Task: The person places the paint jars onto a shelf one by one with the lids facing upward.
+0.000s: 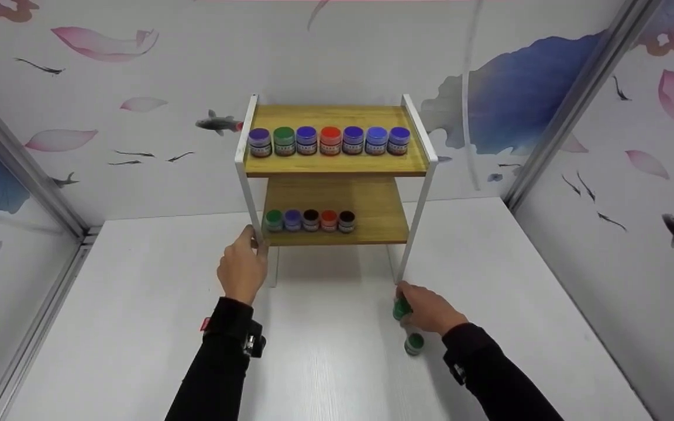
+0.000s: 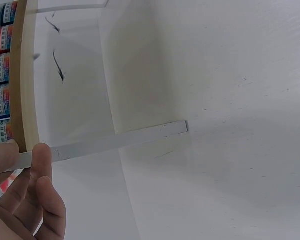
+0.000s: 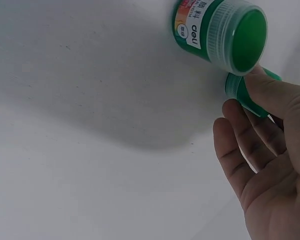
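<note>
My left hand [image 1: 242, 266] grips the front left white post of a two-tier shelf rack [image 1: 337, 174]. In the left wrist view its thumb and fingers [image 2: 42, 160] close around that post beside the lower board. Near the foot of the rack's right front leg, my right hand [image 1: 430, 309] pinches a green paint jar [image 1: 401, 309], partly hidden by the fingers. The right wrist view has this jar [image 3: 234, 86] between thumb and fingers. A second green-lidded jar [image 1: 413, 344] stands on the table just nearer to me, below the right hand and apart from its fingers.
Along the upper shelf runs a row of several paint jars [image 1: 330, 141] with purple, green, blue and red lids. Several more jars [image 1: 311, 220] line the left part of the lower shelf. Patterned walls [image 1: 337, 52] surround the white table [image 1: 155, 327].
</note>
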### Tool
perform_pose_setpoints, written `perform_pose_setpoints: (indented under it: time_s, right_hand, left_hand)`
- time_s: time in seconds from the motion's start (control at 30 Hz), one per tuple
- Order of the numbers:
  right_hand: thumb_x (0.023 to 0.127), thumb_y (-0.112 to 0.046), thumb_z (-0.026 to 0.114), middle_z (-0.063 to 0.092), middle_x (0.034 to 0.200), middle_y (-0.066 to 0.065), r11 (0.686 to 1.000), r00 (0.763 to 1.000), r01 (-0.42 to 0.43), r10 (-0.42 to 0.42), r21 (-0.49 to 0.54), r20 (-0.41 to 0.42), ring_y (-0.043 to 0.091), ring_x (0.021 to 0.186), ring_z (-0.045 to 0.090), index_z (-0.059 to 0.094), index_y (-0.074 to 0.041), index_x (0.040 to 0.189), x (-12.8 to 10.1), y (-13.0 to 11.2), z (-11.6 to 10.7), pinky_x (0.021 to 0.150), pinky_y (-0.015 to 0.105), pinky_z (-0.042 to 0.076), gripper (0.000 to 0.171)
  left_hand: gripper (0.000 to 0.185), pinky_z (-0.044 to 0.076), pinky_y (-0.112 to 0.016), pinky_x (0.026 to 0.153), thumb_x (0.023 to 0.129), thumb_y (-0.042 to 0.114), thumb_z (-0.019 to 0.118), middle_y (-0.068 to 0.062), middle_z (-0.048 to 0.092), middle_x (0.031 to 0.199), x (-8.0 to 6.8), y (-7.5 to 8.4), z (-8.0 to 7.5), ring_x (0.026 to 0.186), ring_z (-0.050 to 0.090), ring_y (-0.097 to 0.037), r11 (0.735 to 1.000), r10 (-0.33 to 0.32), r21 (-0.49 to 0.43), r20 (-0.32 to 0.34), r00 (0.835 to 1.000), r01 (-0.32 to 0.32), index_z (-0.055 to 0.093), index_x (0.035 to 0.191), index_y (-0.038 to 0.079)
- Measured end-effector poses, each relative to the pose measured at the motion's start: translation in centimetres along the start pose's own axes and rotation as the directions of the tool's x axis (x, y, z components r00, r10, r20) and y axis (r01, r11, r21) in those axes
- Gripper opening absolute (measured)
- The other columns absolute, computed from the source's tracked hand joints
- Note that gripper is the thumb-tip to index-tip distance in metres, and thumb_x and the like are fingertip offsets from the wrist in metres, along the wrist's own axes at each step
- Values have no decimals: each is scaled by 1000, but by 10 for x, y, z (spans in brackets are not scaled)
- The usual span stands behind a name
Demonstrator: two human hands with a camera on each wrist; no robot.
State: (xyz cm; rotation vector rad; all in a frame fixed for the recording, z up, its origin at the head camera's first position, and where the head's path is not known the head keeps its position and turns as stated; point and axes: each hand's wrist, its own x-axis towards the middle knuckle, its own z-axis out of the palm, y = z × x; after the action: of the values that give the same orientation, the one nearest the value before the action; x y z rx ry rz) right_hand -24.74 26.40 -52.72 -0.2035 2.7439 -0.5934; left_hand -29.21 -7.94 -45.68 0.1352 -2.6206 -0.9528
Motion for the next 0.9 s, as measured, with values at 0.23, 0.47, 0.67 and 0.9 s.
perform_pose_setpoints:
  time_s: [0.23, 0.47, 0.67, 0.9]
  right_hand:
    - [80, -9, 78, 62, 99, -1, 1000, 1000, 20, -20, 21, 9, 16, 93, 58, 56, -15, 105, 3, 3, 0, 88, 41, 52, 34]
    - [79, -8, 77, 63, 100, -4, 996, 996, 86, -86, 19, -13, 15, 93, 57, 61, -18, 105, 1, 4, -1, 85, 39, 51, 32]
    - [80, -7, 73, 62, 100, -1, 993, 992, 118, -119, -10, -32, 17, 94, 56, 67, -13, 108, -2, 3, -3, 86, 40, 50, 30]
    - [79, -9, 75, 60, 102, 2, 998, 998, 62, -63, -33, -16, 17, 95, 56, 68, -11, 116, 1, 3, -1, 86, 38, 52, 38]
  left_hand:
    - [20, 46, -37, 50, 95, 22, 62, -13, 74, 99, -1, 0, -1, 69, 67, -28, 1000, 6, -3, 5, 1000, -6, 63, 108, 8]
    - [16, 39, -32, 46, 95, 22, 63, -12, 74, 96, 0, 1, -1, 63, 63, -25, 1000, 19, -17, -5, 1000, -19, 63, 103, 9]
    - [16, 38, -31, 45, 95, 23, 62, -11, 74, 97, 0, 1, -2, 61, 61, -24, 1000, 13, -26, -3, 1000, -13, 63, 104, 10]
    - [18, 37, -30, 46, 96, 24, 62, -12, 74, 98, 1, 1, -2, 61, 60, -24, 1000, 9, -17, 7, 1000, -9, 63, 106, 9]
